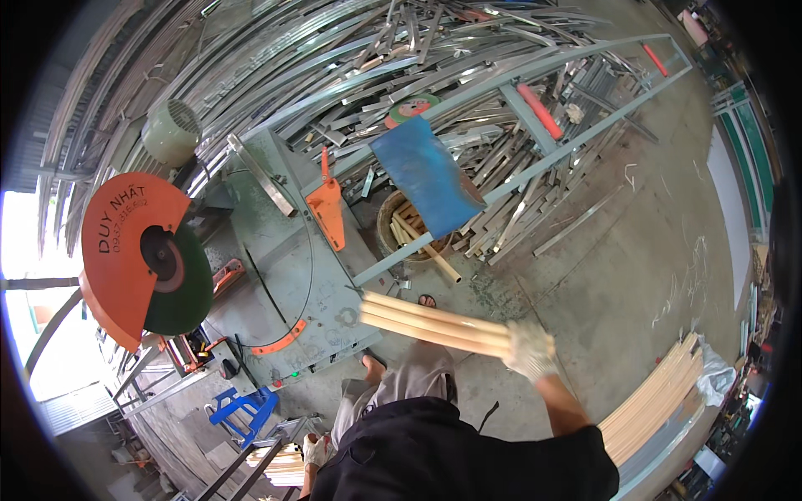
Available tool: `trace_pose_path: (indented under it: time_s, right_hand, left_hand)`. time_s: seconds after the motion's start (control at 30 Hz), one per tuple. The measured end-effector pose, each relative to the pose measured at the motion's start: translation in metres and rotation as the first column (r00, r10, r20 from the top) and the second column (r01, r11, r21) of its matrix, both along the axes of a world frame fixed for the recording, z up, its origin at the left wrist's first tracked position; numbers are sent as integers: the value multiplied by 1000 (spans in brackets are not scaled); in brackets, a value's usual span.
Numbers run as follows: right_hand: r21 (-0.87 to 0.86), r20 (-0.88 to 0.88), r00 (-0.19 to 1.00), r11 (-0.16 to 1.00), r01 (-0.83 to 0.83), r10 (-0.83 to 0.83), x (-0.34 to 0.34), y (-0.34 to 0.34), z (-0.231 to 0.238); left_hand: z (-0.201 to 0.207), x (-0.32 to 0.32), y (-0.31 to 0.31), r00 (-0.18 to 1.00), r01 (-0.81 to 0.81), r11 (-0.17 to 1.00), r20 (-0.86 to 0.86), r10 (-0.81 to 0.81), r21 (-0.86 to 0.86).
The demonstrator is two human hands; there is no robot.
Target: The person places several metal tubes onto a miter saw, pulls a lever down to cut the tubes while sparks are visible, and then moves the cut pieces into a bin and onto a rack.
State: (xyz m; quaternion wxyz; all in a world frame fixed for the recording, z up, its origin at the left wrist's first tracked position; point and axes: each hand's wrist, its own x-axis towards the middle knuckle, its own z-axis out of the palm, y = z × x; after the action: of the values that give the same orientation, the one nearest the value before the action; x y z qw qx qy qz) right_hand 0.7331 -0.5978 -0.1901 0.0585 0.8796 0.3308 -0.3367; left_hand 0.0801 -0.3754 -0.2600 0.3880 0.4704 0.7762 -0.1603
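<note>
My right hand (pixel 530 352), in a pale work glove, is closed around the right end of a small bundle of long tan bars (pixel 434 324). The bars lie side by side, with their far ends over the corner of the grey saw table (pixel 317 275). At the lower left my gloved left hand (pixel 316 451) is low beside a second stack of tan bars (pixel 282 466) on a dark metal rack (pixel 242 469). Its fingers are too small and partly hidden to show a grip. The cut-off saw (pixel 142 259), with an orange guard and a dark green disc, stands over the table's left side.
A blue plate (pixel 426 175) sits on a grey rail frame with red rollers (pixel 539 111). Below it stands a round bin (pixel 386 225) of tan offcuts. Metal scrap (pixel 334 75) is heaped behind. A blue stool (pixel 242 413) is near the table; more tan bars (pixel 656 397) lie right.
</note>
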Motion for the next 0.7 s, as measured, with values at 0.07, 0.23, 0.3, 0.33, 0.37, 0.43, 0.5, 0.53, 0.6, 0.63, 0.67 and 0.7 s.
trace_pose_path:
  time_s: [0.07, 0.23, 0.3, 0.33, 0.37, 0.43, 0.5, 0.53, 0.6, 0.63, 0.67, 0.7]
  right_hand:
    - [-75, 25, 999, 997, 34, -32, -14, -73, -7]
    - [-285, -24, 920, 885, 369, -391, -14, -61, -42]
    - [-235, -40, 868, 849, 473, -495, -9, -24, -98]
    - [-266, -103, 863, 850, 456, -495, 1, -1, -124]
    - [-296, -169, 851, 849, 438, -497, 12, 24, -150]
    - [-373, -118, 830, 799, 471, -544, 30, 82, -214]
    - [-281, -235, 737, 770, 573, -634, 48, 130, -235]
    - [-303, -134, 880, 864, 401, -456, 53, 157, -232]
    - [-361, -53, 963, 904, 228, -264, 30, 167, -245]
    - [-265, 140, 973, 939, 218, -186, 13, 163, -279]
    - [-176, 338, 935, 969, 171, -104, 1, 161, -298]
    - [-218, 248, 963, 962, 165, -109, -6, 155, -282]
  left_hand:
    - [4, 7, 5, 996, 69, 996, -45, -71, -60]
    - [16, 37, 14, 979, 167, 986, -116, -167, -8]
    - [21, 48, 19, 977, 200, 978, -90, -194, 60]
    - [28, 62, 23, 982, 181, 980, -69, -175, 80]
    - [35, 64, 25, 982, 180, 979, -73, -173, 93]
    - [42, 70, 31, 985, 169, 974, -44, -164, 153]
    - [43, 59, 24, 999, 45, 986, 10, -47, 160]
    - [42, 48, 15, 996, -72, 987, 60, 64, 140]
    - [43, 27, 6, 994, 99, 990, -54, -94, 100]
    - [43, 15, 4, 989, 127, 988, -88, -120, 82]
    - [39, 4, -3, 984, 140, 988, -118, -132, 63]
    - [40, 12, -12, 987, 141, 986, -95, -133, 87]
